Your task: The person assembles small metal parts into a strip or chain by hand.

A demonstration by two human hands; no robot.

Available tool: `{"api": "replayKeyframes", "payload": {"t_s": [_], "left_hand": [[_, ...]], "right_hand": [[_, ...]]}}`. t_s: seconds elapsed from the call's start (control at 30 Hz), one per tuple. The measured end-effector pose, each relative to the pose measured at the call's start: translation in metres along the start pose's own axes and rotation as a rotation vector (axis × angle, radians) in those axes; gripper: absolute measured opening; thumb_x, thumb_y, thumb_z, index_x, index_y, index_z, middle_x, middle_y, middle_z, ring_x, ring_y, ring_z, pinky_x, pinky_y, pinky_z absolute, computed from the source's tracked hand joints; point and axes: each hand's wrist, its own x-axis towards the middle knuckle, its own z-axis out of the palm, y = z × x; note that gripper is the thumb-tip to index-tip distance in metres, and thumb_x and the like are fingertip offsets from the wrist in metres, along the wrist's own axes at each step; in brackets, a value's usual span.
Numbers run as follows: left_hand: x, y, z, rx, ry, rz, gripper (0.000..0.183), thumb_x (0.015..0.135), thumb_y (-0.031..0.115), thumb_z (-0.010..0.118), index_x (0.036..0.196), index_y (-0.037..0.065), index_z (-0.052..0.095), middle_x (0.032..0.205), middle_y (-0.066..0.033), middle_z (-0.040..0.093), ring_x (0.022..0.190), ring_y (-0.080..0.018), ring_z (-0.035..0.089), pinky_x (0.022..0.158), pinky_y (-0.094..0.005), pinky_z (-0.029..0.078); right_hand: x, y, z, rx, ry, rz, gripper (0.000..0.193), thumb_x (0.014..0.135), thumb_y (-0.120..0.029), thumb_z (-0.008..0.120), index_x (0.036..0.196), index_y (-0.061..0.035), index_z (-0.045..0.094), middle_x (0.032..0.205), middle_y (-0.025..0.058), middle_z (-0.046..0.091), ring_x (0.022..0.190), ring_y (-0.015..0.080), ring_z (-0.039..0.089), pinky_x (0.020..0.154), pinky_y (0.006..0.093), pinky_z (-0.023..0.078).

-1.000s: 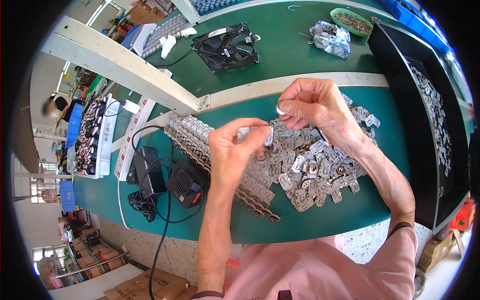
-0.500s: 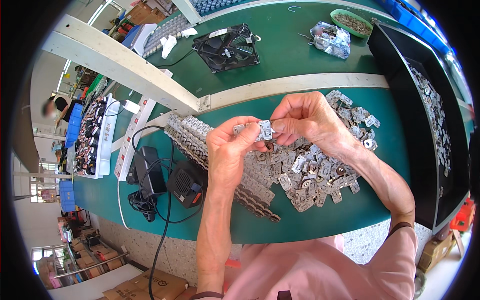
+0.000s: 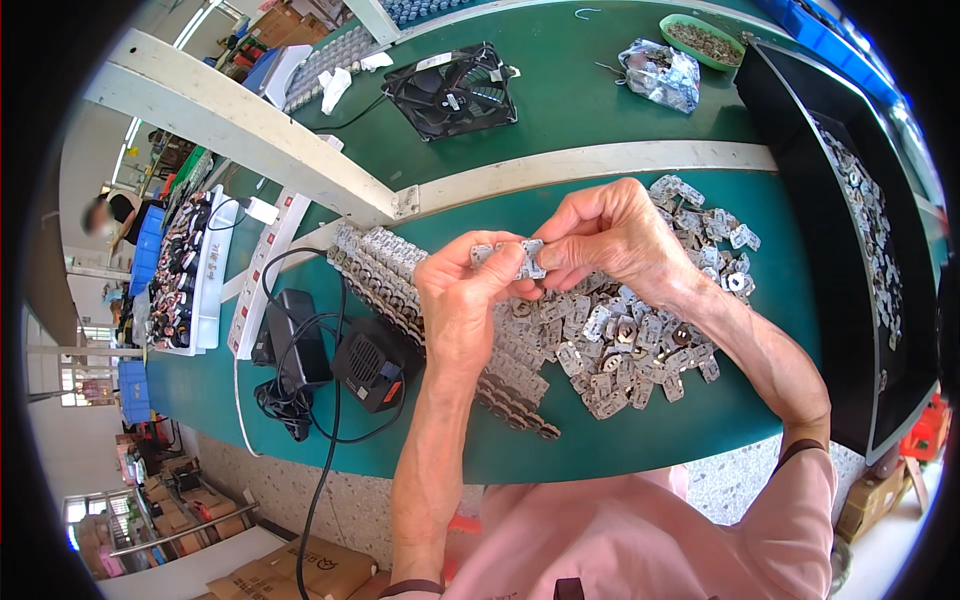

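Over the green table, my left hand [image 3: 458,310] pinches a small grey, plate-like part with holes and raised details [image 3: 531,261] between thumb and fingers. My right hand [image 3: 625,245] is closed, its thumb and fingertips pressed together at the right end of the same part; whether they also hold something smaller is hidden. Below and right of the hands lies a loose pile of similar grey parts [image 3: 625,350], a few with round, ring-like pieces. Neat rows of such parts [image 3: 375,275] run diagonally, partly behind my left hand and wrist.
Left of my forearm sit a black boxy device [image 3: 372,368] and a black power adapter [image 3: 301,335] with cables. A black bin [image 3: 800,130] of parts borders the right. Beyond a white rail [image 3: 600,163] are a black fan [image 3: 450,92], plastic bag [image 3: 662,78] and green bowl [image 3: 690,32].
The held part has tipped slightly between my fingers. Both hands stay almost in place, with small finger shifts.
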Motion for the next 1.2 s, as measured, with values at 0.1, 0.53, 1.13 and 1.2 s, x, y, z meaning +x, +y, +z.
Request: {"api": "replayKeyframes", "payload": {"t_s": [0.1,0.53,1.13,1.2], "left_hand": [[-0.001,0.004,0.001,-0.066,-0.027,0.003,0.017,0.083,0.012,0.064,0.091,-0.003,0.065,0.077,-0.0106,0.065,0.062,-0.0144,0.062,0.058,-0.0275,0.054],[0.000,0.002,-0.005,-0.172,-0.047,-0.023,0.020,0.084,0.015,0.063,0.091,-0.004,0.063,0.079,-0.0114,0.065,0.061,-0.0155,0.061,0.058,-0.0296,0.055],[-0.002,0.005,0.004,-0.024,-0.018,0.078,0.020,0.084,0.009,0.064,0.099,-0.004,0.065,0.084,-0.0103,0.066,0.067,-0.0153,0.063,0.065,-0.0282,0.056],[-0.002,0.004,0.004,0.091,-0.008,0.116,0.018,0.083,0.007,0.063,0.098,-0.002,0.066,0.082,-0.0082,0.065,0.066,-0.0143,0.063,0.064,-0.0259,0.054]], "right_hand": [[0.001,-0.005,-0.001,-0.011,0.029,-0.020,0.010,0.078,-0.006,0.069,0.084,0.0022,0.066,0.072,0.0097,0.066,0.062,0.0141,0.065,0.059,0.0254,0.056],[0.002,-0.002,-0.004,0.047,-0.063,-0.014,0.013,0.081,-0.008,0.067,0.086,0.0027,0.061,0.075,0.0080,0.064,0.062,0.0132,0.063,0.058,0.0244,0.054],[-0.001,-0.012,-0.005,-0.035,0.060,0.059,0.015,0.079,-0.011,0.068,0.085,0.0018,0.063,0.070,0.0058,0.063,0.059,0.0101,0.060,0.055,0.0207,0.049],[-0.001,-0.012,-0.005,-0.046,0.058,0.061,0.015,0.079,-0.011,0.067,0.085,0.0018,0.063,0.069,0.0057,0.063,0.059,0.0100,0.060,0.055,0.0204,0.049]]}}
